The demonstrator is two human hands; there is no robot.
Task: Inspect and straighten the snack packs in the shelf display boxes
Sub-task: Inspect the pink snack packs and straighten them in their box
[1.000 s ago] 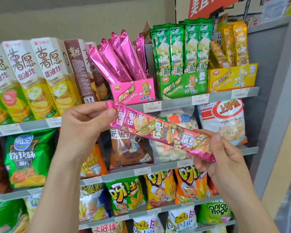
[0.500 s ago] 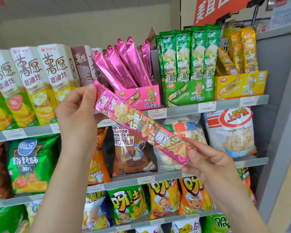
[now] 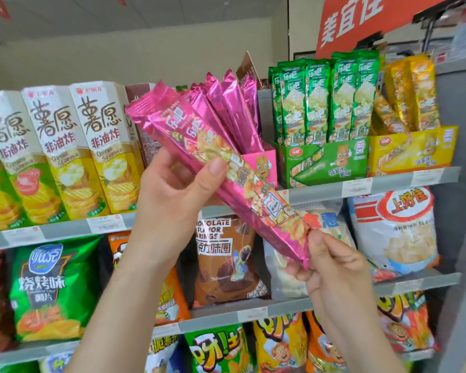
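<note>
Now the left hand [image 3: 172, 200] curls thumb and fingers round the middle of a long pink snack pack [image 3: 269, 208], tilted with its top end up-left. The right hand [image 3: 334, 267] pinches the lower crimped end. The pack is held in front of the pink display box [image 3: 264, 162]. Readable below are a "CHOCOLATE FLAVOR RINGS" bag [image 3: 226, 259] and a "SHRIMP" bag [image 3: 398, 230].

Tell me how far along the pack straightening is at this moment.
Done, by the look of it: the green packs stand upright in the green box. In hand: one pink pack, out of its box, left hand gripping its middle, right hand pinching its lower end. Left: return it to the pink box, where the other pink packs lean, and the yellow packs, some tilted.
</note>
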